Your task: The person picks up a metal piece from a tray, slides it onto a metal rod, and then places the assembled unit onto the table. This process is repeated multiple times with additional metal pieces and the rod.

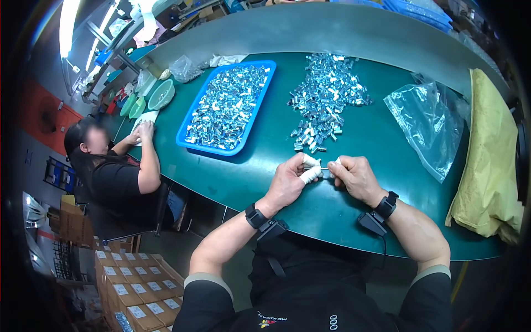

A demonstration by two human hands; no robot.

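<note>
My left hand (287,181) is closed in a pinch at the table's near side, with white wraps on its thumb and forefinger. What sits between those fingertips is mostly hidden. Close beside it, my right hand (358,178) pinches a thin metal rod (325,168) that runs toward the left fingertips. Just beyond the hands lies a loose heap of small shiny metal pieces (331,91), spread over the green tabletop (238,180). Left of the heap, a blue tray (181,136) is filled with similar metal pieces (227,108).
To the right lie a clear plastic bag (426,122) and a yellow sack (484,160). Green bowls (162,95) and crumpled plastic (185,69) are at the far left. A co-worker (119,160) sits at the table's left edge. Stacked cartons (138,282) stand on the floor lower left.
</note>
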